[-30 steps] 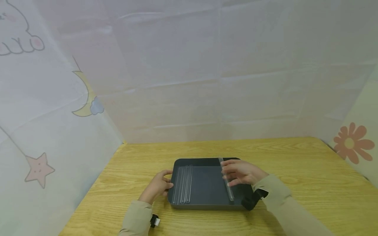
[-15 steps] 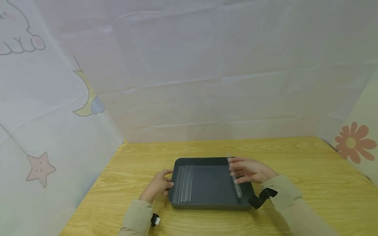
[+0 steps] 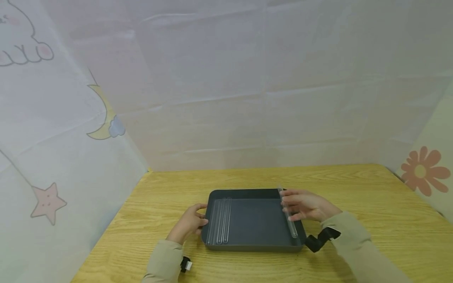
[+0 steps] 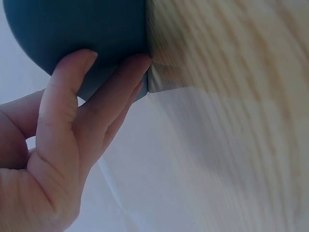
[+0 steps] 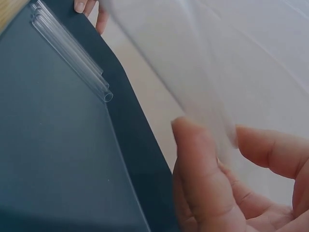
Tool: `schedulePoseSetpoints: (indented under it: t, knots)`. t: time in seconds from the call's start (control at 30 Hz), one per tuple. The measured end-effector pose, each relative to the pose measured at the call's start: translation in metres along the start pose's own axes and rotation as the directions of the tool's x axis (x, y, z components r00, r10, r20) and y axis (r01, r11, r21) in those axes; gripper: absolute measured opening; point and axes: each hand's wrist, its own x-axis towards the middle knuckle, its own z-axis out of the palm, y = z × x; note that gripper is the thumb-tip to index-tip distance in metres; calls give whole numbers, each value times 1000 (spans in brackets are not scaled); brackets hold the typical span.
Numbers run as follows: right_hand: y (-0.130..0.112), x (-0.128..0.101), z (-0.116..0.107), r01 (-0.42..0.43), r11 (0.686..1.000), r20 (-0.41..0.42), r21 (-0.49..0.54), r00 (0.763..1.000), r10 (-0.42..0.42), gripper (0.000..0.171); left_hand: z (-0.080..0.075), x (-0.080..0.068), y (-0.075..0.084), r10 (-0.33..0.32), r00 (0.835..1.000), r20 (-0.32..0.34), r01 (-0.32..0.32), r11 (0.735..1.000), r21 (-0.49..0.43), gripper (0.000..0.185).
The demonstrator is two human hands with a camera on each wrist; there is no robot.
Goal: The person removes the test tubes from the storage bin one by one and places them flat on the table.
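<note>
From my end, the right hand (image 3: 309, 206) has shifted rightward over the past second, taking a clear tube (image 3: 291, 228) from right of the tray's middle to just inside its right wall. For the work in hand, I judge that this sets the tube apart from the ones at the tray's left. The tray (image 3: 258, 220) itself has barely moved.

That right hand pinches the tube, with fingertips on either side of it and only a thin gap between them. The tube slants, its far end showing past the tray's far rim and its near end above the tray's right front part; I can't tell whether it touches.

The left hand (image 3: 189, 224) is at the tray's left side, thumb and fingers spread apart and fairly straight, their tips touching the outer wall.

Inside the tray, along its left wall, a few other tubes (image 3: 219, 222) lie side by side. A black strap (image 3: 322, 239) juts from the right sleeve (image 3: 350, 236), just right of the tray. Below everything is the wooden table (image 3: 177, 182); beyond the tray rises a pale sheet (image 3: 247, 98), with a printed flower (image 3: 420, 171) far to the tray's right.
</note>
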Motion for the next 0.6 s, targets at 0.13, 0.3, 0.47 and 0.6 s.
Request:
schedulePoseSetpoints:
  t: [0.13,0.3,0.47,0.6]
  knots:
    - [1,-2,-4,3,1000,-10,9,1000,-3,62,0,0,0,3,1000,5,-3,1000,2,54]
    - [2,-5,-9,9,999,-12,32,1000,-9,57,-1,-1,0,10,1000,5,-10,1000,-2,54]
    - [2,-8,-12,8,999,-24,39,1000,-7,56,-1,-2,1,14,1000,5,-14,1000,2,55]
    - [2,-11,-15,0,999,-41,36,999,2,61,0,-1,0,9,1000,7,-9,1000,-6,54]
